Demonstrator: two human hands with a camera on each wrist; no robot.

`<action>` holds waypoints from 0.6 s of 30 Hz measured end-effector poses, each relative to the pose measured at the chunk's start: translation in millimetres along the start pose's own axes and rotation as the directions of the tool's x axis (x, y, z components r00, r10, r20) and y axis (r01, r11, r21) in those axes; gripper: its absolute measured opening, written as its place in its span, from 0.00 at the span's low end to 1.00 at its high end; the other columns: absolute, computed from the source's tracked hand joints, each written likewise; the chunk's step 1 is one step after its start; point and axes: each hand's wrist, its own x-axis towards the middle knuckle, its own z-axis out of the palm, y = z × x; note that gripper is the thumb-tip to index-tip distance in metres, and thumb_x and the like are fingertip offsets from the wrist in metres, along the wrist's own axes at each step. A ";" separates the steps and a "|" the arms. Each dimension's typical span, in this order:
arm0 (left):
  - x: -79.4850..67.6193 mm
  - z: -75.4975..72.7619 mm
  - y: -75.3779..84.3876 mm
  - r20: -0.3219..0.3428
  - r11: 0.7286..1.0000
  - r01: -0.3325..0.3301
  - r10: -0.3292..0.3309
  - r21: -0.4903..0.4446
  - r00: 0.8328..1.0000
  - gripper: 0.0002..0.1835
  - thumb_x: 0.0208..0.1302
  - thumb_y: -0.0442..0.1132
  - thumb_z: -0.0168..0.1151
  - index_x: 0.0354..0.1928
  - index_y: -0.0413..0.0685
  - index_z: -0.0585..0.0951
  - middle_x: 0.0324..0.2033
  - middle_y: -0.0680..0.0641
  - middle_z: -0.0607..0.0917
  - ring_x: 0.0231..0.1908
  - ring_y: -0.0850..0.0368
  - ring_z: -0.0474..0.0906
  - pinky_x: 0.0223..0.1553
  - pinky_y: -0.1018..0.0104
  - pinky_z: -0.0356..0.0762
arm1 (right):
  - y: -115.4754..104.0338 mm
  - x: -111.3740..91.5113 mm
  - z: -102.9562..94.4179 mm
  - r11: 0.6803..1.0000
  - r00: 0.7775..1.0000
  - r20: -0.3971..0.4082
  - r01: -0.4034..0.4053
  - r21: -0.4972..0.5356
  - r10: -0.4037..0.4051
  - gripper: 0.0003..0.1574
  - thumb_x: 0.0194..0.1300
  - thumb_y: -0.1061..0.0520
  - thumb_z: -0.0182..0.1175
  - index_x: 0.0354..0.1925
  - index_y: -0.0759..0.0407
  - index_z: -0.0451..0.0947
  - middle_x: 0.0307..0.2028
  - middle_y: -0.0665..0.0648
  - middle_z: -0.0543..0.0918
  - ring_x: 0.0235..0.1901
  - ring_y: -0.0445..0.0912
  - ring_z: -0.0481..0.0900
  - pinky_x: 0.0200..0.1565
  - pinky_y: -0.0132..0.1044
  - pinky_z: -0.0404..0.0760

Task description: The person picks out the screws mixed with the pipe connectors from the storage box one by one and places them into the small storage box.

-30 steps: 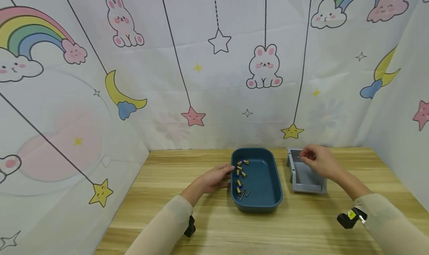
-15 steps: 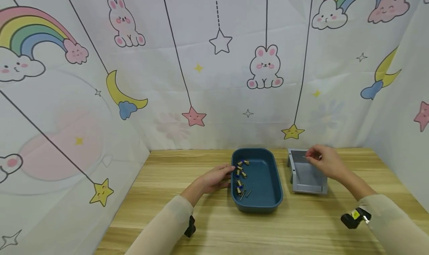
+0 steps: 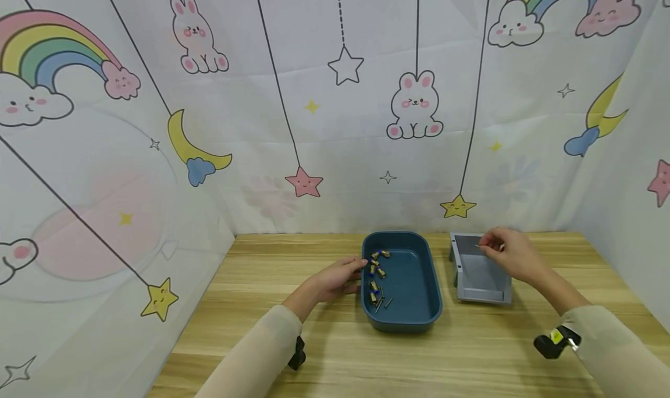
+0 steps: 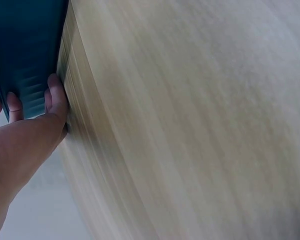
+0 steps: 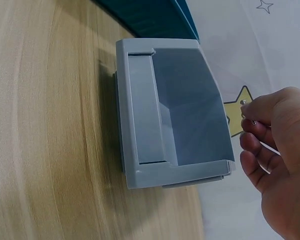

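My right hand (image 3: 510,254) pinches a small silver metal pin (image 5: 243,103) between thumb and forefinger. It is above the back of a grey plastic tray (image 3: 484,294) with a sloped recess, which stands on short legs. In the right wrist view this hand is just beyond the tray's edge, with its other fingers loosely bent. My left hand (image 3: 335,279) rests its fingers against the left wall of a dark blue box (image 3: 437,305), one fingertip right at the rim. Inside the box, along its left side, lie several brass fittings (image 3: 381,273) with blue rings and several silver pins (image 3: 388,302).
Box and tray stand side by side on a wooden table (image 3: 293,247), a narrow strip of wood between them. A white cloth (image 3: 345,136) printed with rabbits, stars and rainbows hangs close behind and along both sides.
My right hand has shifted a little to the right over the tray, still pinching the pin. The left hand stays at the box's wall.
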 end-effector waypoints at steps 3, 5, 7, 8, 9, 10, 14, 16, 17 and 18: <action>0.4 -0.4 -0.6 -0.001 1.000 -0.001 0.001 0.000 1.000 0.18 0.86 0.47 0.50 0.60 0.38 0.73 0.63 0.37 0.79 0.63 0.48 0.79 0.62 0.54 0.81 | 0.1 -0.1 0.4 1.000 1.000 -0.001 -0.002 0.002 0.002 0.02 0.71 0.65 0.68 0.41 0.65 0.84 0.32 0.51 0.84 0.32 0.43 0.78 0.34 0.36 0.80; 0.2 -0.6 -0.8 -0.002 1.000 -0.003 0.003 0.003 1.000 0.18 0.86 0.48 0.50 0.59 0.38 0.74 0.62 0.37 0.80 0.62 0.49 0.79 0.62 0.54 0.82 | 0.3 -0.2 0.6 1.000 1.000 -0.003 -0.002 0.004 0.002 0.02 0.71 0.65 0.68 0.41 0.64 0.84 0.33 0.52 0.84 0.33 0.44 0.78 0.35 0.36 0.80; 0.2 -1.0 -0.8 -0.002 1.000 -0.001 0.001 0.002 1.000 0.18 0.86 0.48 0.50 0.59 0.38 0.74 0.62 0.38 0.80 0.61 0.49 0.79 0.62 0.54 0.82 | 0.8 -0.3 0.8 1.000 1.000 -0.005 -0.001 0.006 0.001 0.03 0.71 0.65 0.69 0.41 0.64 0.84 0.33 0.52 0.84 0.33 0.44 0.79 0.36 0.37 0.81; 0.2 -1.2 -0.9 -0.001 1.000 0.000 0.000 0.003 1.000 0.18 0.86 0.48 0.50 0.59 0.38 0.74 0.62 0.38 0.80 0.61 0.49 0.79 0.61 0.54 0.82 | 0.9 -0.4 0.7 1.000 1.000 -0.004 -0.002 0.008 0.002 0.03 0.71 0.65 0.69 0.41 0.64 0.84 0.33 0.52 0.84 0.33 0.44 0.79 0.36 0.37 0.81; 0.3 -1.4 -1.0 -0.001 1.000 0.001 -0.001 0.003 1.000 0.18 0.86 0.48 0.50 0.59 0.38 0.74 0.62 0.38 0.80 0.61 0.49 0.80 0.61 0.55 0.82 | 1.1 -0.4 0.7 1.000 1.000 -0.004 -0.002 0.010 0.002 0.03 0.71 0.65 0.69 0.41 0.64 0.84 0.33 0.52 0.84 0.33 0.44 0.79 0.36 0.37 0.81; 0.3 -1.4 -1.0 -0.002 1.000 0.000 0.000 0.005 1.000 0.18 0.86 0.48 0.50 0.59 0.38 0.74 0.62 0.38 0.80 0.61 0.49 0.80 0.61 0.55 0.82 | 1.2 -0.4 0.7 1.000 1.000 -0.004 -0.002 0.011 0.002 0.03 0.71 0.65 0.69 0.41 0.64 0.84 0.33 0.52 0.84 0.33 0.44 0.79 0.36 0.37 0.81; 0.7 -1.3 -1.3 -0.005 1.000 0.004 -0.004 0.007 1.000 0.19 0.86 0.48 0.50 0.61 0.38 0.74 0.62 0.38 0.80 0.62 0.49 0.79 0.63 0.54 0.81 | 1.4 -0.5 0.6 1.000 1.000 0.000 0.001 0.015 -0.001 0.03 0.71 0.64 0.69 0.42 0.64 0.84 0.34 0.52 0.84 0.33 0.44 0.79 0.36 0.37 0.81; 0.8 -1.0 -1.2 -0.005 1.000 0.004 -0.004 0.009 1.000 0.20 0.86 0.48 0.50 0.61 0.38 0.73 0.63 0.38 0.80 0.62 0.49 0.79 0.64 0.53 0.81 | 1.1 -0.7 0.9 1.000 1.000 0.003 0.002 0.014 -0.002 0.03 0.71 0.64 0.69 0.42 0.63 0.84 0.34 0.52 0.84 0.34 0.44 0.79 0.36 0.37 0.82; 1.1 -0.9 -1.4 -0.007 1.000 0.006 -0.006 0.009 1.000 0.20 0.86 0.48 0.50 0.61 0.37 0.73 0.63 0.38 0.80 0.63 0.49 0.79 0.64 0.53 0.80 | 0.9 -0.8 1.2 1.000 1.000 0.005 0.002 0.016 -0.002 0.03 0.71 0.64 0.69 0.42 0.63 0.84 0.34 0.52 0.84 0.34 0.44 0.79 0.36 0.37 0.82; 1.1 -0.6 -1.2 -0.007 1.000 0.005 -0.005 0.009 1.000 0.20 0.86 0.48 0.50 0.62 0.36 0.73 0.63 0.38 0.80 0.63 0.48 0.79 0.64 0.52 0.80 | 0.8 -1.1 1.4 1.000 1.000 0.008 0.002 0.015 -0.002 0.04 0.71 0.64 0.69 0.42 0.64 0.84 0.34 0.52 0.84 0.34 0.44 0.80 0.36 0.37 0.82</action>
